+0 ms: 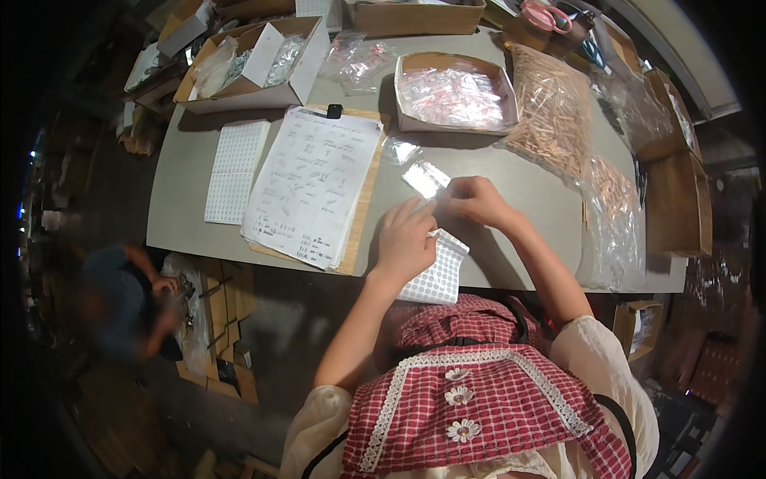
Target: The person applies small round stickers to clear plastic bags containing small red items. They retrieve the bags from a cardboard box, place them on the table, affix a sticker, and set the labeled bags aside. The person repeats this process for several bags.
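Note:
A small clear plastic bag with a bright glare lies on the table, in front of both hands. My left hand rests with its fingers stretched toward the bag's near edge. Beneath and beside that palm is a white sheet of grey round stickers, which overhangs the table's front edge. My right hand is closed, its thumb and fingers pinched at the bag's lower right corner; the exact grip is partly hidden. Just beyond lies another clear bag.
Left of my hands are a clipboard with papers and a dotted sheet. An open box of small bags sits ahead, beside a bag of wooden dowels. A divided box stands far left. Another person is at lower left.

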Available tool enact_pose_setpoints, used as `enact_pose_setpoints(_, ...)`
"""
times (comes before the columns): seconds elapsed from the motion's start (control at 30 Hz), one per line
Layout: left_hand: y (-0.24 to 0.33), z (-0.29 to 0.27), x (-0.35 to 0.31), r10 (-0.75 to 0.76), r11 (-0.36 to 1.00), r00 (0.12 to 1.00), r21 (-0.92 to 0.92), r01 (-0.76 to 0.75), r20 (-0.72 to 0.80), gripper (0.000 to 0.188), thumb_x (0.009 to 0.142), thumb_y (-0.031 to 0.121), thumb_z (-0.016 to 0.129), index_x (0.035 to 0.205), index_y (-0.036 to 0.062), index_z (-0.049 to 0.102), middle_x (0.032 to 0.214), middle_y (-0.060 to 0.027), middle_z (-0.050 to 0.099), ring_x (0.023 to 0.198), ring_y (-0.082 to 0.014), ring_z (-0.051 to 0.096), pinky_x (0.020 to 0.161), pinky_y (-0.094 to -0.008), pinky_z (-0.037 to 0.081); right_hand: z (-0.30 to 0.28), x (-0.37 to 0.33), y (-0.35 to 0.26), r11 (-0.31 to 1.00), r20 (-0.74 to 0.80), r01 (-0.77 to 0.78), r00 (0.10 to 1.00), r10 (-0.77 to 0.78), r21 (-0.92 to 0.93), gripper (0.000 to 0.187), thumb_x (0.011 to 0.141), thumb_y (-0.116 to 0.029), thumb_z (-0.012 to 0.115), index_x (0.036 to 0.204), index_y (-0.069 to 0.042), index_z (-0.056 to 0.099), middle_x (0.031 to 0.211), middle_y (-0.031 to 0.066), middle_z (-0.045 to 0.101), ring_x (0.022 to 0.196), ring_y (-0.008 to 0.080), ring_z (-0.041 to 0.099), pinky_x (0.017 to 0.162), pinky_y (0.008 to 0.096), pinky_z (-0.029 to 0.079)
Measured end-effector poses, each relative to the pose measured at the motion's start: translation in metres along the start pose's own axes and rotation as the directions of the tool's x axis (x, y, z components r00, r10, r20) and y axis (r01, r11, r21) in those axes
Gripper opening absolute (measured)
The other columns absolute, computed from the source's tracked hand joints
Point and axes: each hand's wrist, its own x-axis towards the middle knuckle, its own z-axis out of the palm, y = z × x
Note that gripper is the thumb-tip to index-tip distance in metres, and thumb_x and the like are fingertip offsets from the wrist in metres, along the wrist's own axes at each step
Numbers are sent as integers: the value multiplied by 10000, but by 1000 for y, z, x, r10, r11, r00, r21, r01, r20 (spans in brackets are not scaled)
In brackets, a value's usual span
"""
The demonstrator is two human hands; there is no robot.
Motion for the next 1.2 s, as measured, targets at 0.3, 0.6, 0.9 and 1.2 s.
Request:
enact_pose_setpoints(0.3, -2, 2, -1, -22, 1000, 999, -14, 22, 24, 84, 792, 92, 718, 842, 52, 662, 1238, -136, 701, 1322, -323, 537, 1111, -492, 378, 14, 19, -3, 898, -142, 241, 940, -310, -369, 233, 812, -223, 716, 907, -10, 711, 765, 160, 699, 704, 319, 679, 658, 433, 527)
enact_pose_setpoints(0.6, 0, 5, 1, 122, 993, 993, -6, -122, 5, 81, 814, 87, 691, 842, 30, 641, 1325, -160, 651, 1350, -376, 495, 1124, -499, 369, -13, 7, 2, 763, -120, -65, 993, -17, -643, 275, 765, -297, 759, 843, -33, 749, 863, 197, 724, 837, 404, 694, 737, 474, 554)
enact_pose_setpoints(0.9, -5, 12, 3, 130, 991, 990, -31, -128, 54, 99, 810, 88, 676, 872, 29, 627, 1007, -192, 688, 1243, -420, 562, 1117, -508, 385, 13, 20, -10, 945, -173, 271, 937, -302, -182, 263, 776, -107, 708, 1014, -7, 660, 928, 177, 720, 853, 337, 700, 763, 402, 548)
enact_pose_setpoints(1.2, -9, 16, -3, 122, 991, 992, -52, -123, -20, 104, 798, 76, 694, 883, 27, 661, 1089, -164, 704, 1275, -357, 563, 1128, -492, 372, 11, 30, -16, 783, -247, -53, 960, -131, -619, 292, 770, -209, 756, 910, -12, 593, 855, 200, 695, 865, 398, 682, 720, 482, 543)
